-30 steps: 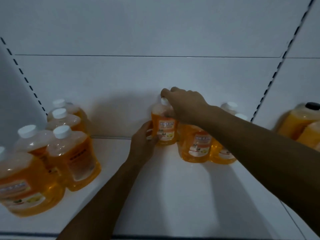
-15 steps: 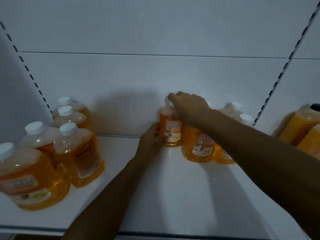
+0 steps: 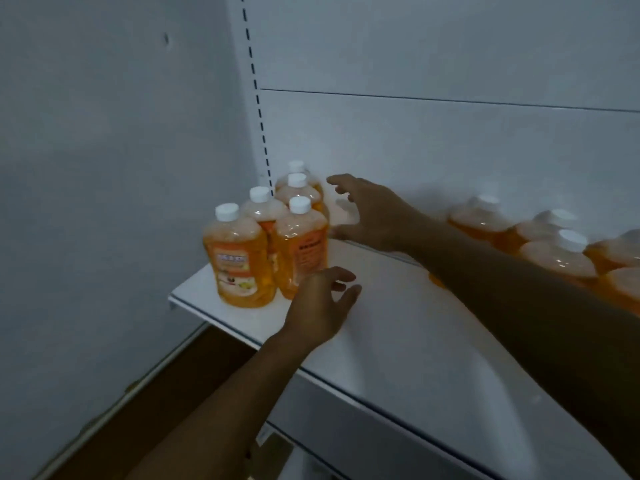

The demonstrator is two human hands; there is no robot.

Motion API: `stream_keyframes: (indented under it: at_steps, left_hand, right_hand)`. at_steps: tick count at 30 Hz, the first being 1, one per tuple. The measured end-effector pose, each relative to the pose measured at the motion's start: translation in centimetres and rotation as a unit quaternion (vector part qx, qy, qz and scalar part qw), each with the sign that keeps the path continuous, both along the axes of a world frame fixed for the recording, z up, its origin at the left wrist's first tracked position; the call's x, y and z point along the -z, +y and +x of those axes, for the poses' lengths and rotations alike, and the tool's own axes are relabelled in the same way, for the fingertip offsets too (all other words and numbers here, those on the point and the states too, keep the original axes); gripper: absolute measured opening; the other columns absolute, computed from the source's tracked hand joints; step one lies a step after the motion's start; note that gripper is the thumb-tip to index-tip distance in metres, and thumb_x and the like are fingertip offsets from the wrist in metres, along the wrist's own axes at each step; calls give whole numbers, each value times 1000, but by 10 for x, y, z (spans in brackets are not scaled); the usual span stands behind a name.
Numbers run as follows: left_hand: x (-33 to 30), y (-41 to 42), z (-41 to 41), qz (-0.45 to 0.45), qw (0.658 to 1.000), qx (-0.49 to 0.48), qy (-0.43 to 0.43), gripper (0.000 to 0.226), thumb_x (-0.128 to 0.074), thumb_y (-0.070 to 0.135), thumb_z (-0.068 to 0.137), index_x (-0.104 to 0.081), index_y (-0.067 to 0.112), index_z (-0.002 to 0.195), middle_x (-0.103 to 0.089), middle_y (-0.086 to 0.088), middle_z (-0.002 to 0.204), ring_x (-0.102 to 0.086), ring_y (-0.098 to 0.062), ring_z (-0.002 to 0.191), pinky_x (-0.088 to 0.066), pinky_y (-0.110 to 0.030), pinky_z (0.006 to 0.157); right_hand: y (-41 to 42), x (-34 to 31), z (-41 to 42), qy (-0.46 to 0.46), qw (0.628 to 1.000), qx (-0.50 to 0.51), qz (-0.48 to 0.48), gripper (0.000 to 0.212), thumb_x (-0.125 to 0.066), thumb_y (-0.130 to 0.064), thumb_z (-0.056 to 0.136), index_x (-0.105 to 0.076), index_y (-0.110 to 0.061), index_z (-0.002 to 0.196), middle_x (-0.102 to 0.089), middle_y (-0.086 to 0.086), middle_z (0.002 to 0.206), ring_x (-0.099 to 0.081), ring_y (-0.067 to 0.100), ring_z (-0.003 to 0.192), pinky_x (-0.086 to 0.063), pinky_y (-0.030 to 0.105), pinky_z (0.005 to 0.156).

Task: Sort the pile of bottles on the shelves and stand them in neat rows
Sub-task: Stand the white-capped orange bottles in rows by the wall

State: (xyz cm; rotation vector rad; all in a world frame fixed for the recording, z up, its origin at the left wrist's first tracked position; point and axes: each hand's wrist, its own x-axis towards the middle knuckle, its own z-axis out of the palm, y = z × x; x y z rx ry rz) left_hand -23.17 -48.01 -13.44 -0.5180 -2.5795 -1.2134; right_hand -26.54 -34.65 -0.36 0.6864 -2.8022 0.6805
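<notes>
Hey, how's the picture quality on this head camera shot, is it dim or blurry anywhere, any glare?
Head view: dim, bluish light overall; the bottles at the shelf's left end are fairly sharp, with small glints on their shoulders; the bottles at right are soft and smeared; the right hand is slightly blurred; the shelf and upright lines bow from the wide lens.

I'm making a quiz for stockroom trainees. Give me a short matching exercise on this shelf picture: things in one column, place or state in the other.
Things:
1. left hand
2. right hand
3. front bottle
4. shelf

Place or state:
A. white, bears the bottles
B. open, nearer the shelf's front edge
C. open, farther back by the rear bottles
D. upright, label facing the camera

Pairs: 1-B, 2-C, 3-D, 4-A
</notes>
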Motion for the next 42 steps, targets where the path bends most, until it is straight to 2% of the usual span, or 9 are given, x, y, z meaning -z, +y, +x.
stream_keyframes:
  at_steps: [7,12,16,21,24,27,30,35,42]
  left_hand:
    - [4,-49,20,45,999,-22,0,27,-56,38,88,-71,16,88,-69,7,84,-61,-4,78,-49,-17,67]
    - [9,-57,23,43,998,-37,1,11,-62,23,91,-68,19,99,-68,9,94,-62,-4,84,-50,-19,70]
    - [10,-40,22,49,996,-71,24,43,-63,43,87,-55,22,124,-60,8,118,-58,-7,102,-49,-22,79]
    - [3,13,18,14,996,-86,-16,98,-69,69,66,-24,30,143,-43,4,143,-45,-16,126,-46,-41,99]
    - [-5,44,14,13,996,-92,13,98,-78,52,69,-24,21,144,-44,-4,142,-47,-22,124,-46,-41,98]
    - [-16,58,8,161,983,34,-75,79,-79,24,77,-26,24,136,-51,1,130,-54,-5,102,-48,-20,80]
    - [-19,65,0,227,946,172,-156,71,-80,15,75,-35,27,128,-56,13,120,-62,2,97,-51,-12,67]
    - [-17,82,-12,224,914,275,-199,64,-81,17,68,-53,23,125,-66,5,117,-67,-12,103,-57,-27,75]
    - [-8,112,-37,128,936,287,-157,64,-85,13,67,-51,23,120,-66,10,110,-65,2,96,-53,-15,70]
  right_hand:
    - [-33,14,-19,-18,994,-104,9,92,-82,-28,72,-31,-18,148,-43,8,146,-44,26,129,-41,34,101]
    - [-27,9,-14,11,996,-92,-2,69,-80,-35,74,-46,-16,131,-56,1,125,-53,19,111,-45,32,87]
    - [-13,6,-4,49,994,78,64,64,-71,-56,74,-45,-20,119,-60,0,102,-58,21,85,-48,34,69]
    - [13,-10,14,-16,983,183,-19,54,-64,-51,81,-50,-16,119,-63,3,95,-61,17,71,-51,29,60]
    - [30,-21,26,-29,976,217,-12,51,-55,-53,88,-53,-10,115,-62,3,76,-64,15,53,-54,26,53]
    - [59,-35,37,-67,974,215,3,61,-45,-63,90,-56,-8,113,-64,6,91,-65,16,71,-52,26,59]
    - [90,-45,51,-114,981,156,20,60,-58,-59,85,-53,-17,127,-58,2,122,-56,15,100,-48,28,75]
    - [127,-42,68,-99,981,163,29,68,-77,-25,78,-43,-23,137,-58,0,126,-57,15,103,-48,23,75]
    - [144,-27,80,-52,968,214,119,49,-73,-29,82,-49,-28,125,-59,0,115,-55,18,98,-49,33,82]
